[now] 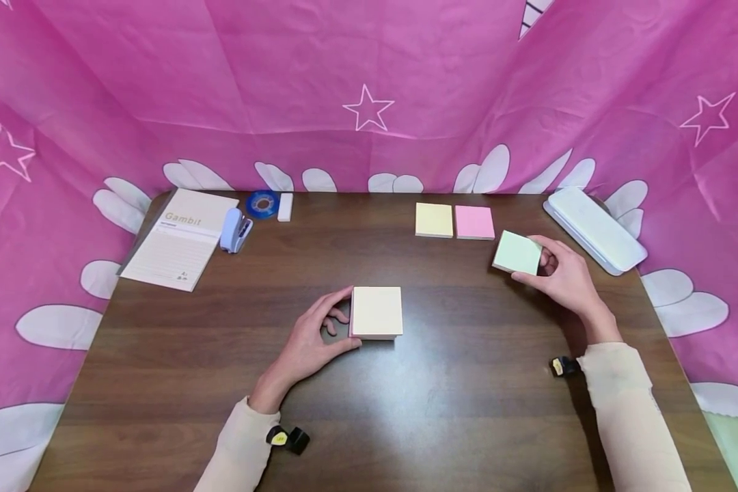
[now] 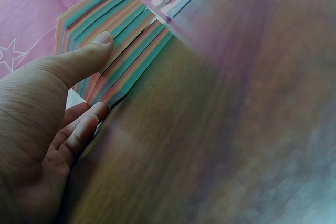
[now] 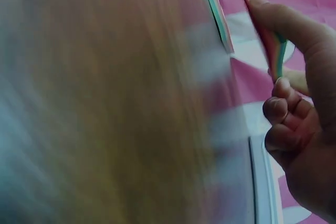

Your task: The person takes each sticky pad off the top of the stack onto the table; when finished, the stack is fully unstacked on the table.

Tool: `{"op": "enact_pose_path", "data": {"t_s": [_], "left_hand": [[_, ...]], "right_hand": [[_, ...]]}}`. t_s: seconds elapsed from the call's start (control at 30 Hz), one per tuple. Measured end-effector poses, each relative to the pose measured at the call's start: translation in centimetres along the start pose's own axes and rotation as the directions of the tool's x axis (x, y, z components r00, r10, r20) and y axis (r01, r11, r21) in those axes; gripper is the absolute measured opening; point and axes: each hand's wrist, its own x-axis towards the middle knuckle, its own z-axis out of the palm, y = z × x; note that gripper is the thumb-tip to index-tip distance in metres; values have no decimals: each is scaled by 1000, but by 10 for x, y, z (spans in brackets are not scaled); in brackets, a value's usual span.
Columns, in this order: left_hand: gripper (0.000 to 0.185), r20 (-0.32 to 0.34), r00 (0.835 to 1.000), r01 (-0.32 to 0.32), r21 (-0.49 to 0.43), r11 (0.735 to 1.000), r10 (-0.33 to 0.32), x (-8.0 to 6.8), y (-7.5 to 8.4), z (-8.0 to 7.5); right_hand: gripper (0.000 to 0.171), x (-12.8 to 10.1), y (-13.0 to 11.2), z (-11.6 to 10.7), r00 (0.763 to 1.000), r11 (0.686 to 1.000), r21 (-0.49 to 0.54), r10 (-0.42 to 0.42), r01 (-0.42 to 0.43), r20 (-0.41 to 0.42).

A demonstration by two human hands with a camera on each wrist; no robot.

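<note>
A tall stack of sticky note pads [image 1: 376, 311], cream on top, stands on the table's middle. My left hand [image 1: 310, 342] holds its left side, thumb at the near side and forefinger at the far side. In the left wrist view the stack's sides [image 2: 121, 35] show bands of orange, yellow and teal. At the right, my right hand [image 1: 566, 277] pinches a pale green sticky note pad [image 1: 516, 253] by its right side, seemingly raised off the table. The right wrist view shows the pad [image 3: 270, 45] edge-on between thumb and fingers. Yellow [image 1: 433, 220] and pink [image 1: 474, 222] pads lie beyond it.
A white case [image 1: 595, 229] lies at the far right. At the far left are a notebook [image 1: 178, 239], a blue stapler [image 1: 236, 231], a blue tape roll [image 1: 262, 203] and a white eraser [image 1: 285, 207]. Pink curtain [image 1: 369, 55] borders the wooden table [image 1: 455, 410].
</note>
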Motion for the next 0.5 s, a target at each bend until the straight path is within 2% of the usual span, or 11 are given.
{"op": "enact_pose_path", "data": {"t_s": [0.17, 0.3, 0.4, 0.5], "left_hand": [[95, -5, 1000, -5, 1, 1000, 5, 0, 0, 0], [95, -5, 1000, -4, -3, 1000, 4, -1, -1, 0], [95, -4, 1000, -4, -2, 1000, 4, -1, -1, 0], [96, -6, 1000, -6, 1, 1000, 6, 0, -2, 0]], "right_hand": [[67, 7, 16, -3, 998, 995, -101, 18, -12, 56], [77, 10, 20, -4, 994, 985, -174, 38, -19, 107], [76, 12, 20, -3, 995, 980, -200, 24, -4, 96], [64, 14, 19, 0, 998, 977, -214, 5, 8, 58]]}}
